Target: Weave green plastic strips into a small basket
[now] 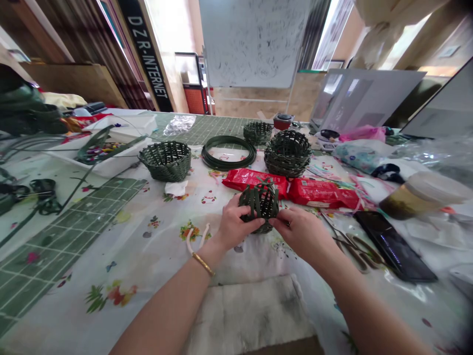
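Observation:
Both of my hands grip a small, partly woven dark green basket over the flowered tablecloth. My left hand wraps its fingers round the basket's left side. My right hand pinches its right side at the lower edge. Loose strip ends stick up from the basket's top. A gold bangle sits on my left wrist.
Behind stand a finished green basket, a coil of green strip, a stack of baskets and another small basket. Red packets lie just past my hands. Scissors, a black phone and a jar are at right.

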Demonstrator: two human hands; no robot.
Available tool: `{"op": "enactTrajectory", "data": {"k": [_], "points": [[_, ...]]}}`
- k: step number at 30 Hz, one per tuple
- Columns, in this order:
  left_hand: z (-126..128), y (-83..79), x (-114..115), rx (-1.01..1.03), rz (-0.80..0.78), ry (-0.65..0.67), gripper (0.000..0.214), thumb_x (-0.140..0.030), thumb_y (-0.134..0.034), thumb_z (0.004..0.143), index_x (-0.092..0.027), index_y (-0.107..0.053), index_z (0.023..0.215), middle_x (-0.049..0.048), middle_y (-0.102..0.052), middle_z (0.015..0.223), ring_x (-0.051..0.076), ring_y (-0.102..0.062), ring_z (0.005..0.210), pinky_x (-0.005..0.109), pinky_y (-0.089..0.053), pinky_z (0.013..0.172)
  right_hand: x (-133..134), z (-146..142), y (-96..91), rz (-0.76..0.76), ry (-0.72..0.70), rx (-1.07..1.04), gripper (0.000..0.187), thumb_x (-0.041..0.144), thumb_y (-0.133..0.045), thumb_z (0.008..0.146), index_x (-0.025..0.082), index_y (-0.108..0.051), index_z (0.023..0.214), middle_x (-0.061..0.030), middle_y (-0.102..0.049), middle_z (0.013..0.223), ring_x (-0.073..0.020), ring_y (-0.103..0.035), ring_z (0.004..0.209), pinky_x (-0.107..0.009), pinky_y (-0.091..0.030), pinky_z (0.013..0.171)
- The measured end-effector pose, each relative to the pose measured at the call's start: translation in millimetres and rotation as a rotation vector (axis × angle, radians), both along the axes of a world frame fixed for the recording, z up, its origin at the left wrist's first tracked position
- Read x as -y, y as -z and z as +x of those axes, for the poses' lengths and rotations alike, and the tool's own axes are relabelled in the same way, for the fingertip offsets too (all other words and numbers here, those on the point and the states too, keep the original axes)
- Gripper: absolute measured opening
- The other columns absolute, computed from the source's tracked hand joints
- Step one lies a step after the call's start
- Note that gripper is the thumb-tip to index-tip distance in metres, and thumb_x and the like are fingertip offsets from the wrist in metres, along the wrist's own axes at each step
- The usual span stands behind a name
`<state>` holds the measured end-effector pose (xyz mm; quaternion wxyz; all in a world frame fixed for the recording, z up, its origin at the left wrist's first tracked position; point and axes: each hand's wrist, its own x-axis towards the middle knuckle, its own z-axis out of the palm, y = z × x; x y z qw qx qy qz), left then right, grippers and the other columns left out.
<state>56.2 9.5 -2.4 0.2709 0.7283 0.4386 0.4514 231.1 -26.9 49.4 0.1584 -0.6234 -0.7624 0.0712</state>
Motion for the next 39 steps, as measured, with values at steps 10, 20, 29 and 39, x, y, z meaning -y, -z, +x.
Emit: {"op": "enactTrajectory", "data": {"k": [10, 20, 29, 39], "points": [[-1.2, 11.5, -2.9, 0.323, -0.046, 0.145, 0.013, -0.026, -0.068, 0.074, -0.020, -0.071, 0.084, 0.0075, -0.053, 0.117, 0.021, -0.055, 0.107, 0.037, -0.045, 0.096, -13.4, 13.0, 4.8, -0.341, 0.000, -0.332, 0.032, 0.041, -0.055, 0.076, 0.020, -0.050, 0.052, 0.0032, -0.052, 0.046, -0.0094, -0.042, 0.042, -0.022, -0.027, 0.041], [-5.1, 7.5, 15.8, -0.320, 0.621, 0.008, 0.020, -0.015, -0.052, 0.081, -0.016, -0.065, 0.097, 0.0033, -0.066, 0.066, 0.014, -0.059, 0.060, 0.031, -0.044, 0.065, -8.5, 1.7, 5.5, -0.273, 0.052, -0.280, 0.034, 0.040, -0.054, 0.076, 0.019, -0.047, 0.049, 0.0031, -0.046, 0.042, -0.0090, -0.039, 0.041, -0.022, -0.023, 0.040], [9.1, 7.3, 21.6, -0.412, 0.343, 0.035, 0.030, -0.023, -0.049, 0.084, -0.011, -0.066, 0.105, 0.0081, -0.073, 0.074, 0.016, -0.064, 0.051, 0.026, -0.048, 0.050, -11.8, 7.7, 8.8, -0.423, 0.026, -0.460, 0.029, 0.038, -0.055, 0.074, 0.018, -0.051, 0.053, 0.0020, -0.051, 0.047, -0.0084, -0.040, 0.042, -0.022, -0.026, 0.040], [9.0, 16.1, 16.9, -0.228, -0.048, 0.070, 0.032, -0.036, -0.060, 0.080, -0.020, -0.068, 0.106, 0.0059, -0.074, 0.088, 0.017, -0.068, 0.066, 0.026, -0.053, 0.061, -19.2, 27.5, 15.5, -0.694, -0.086, -0.704, 0.023, 0.039, -0.057, 0.074, 0.018, -0.058, 0.064, 0.0004, -0.056, 0.055, -0.0075, -0.039, 0.041, -0.021, -0.027, 0.039]]}}
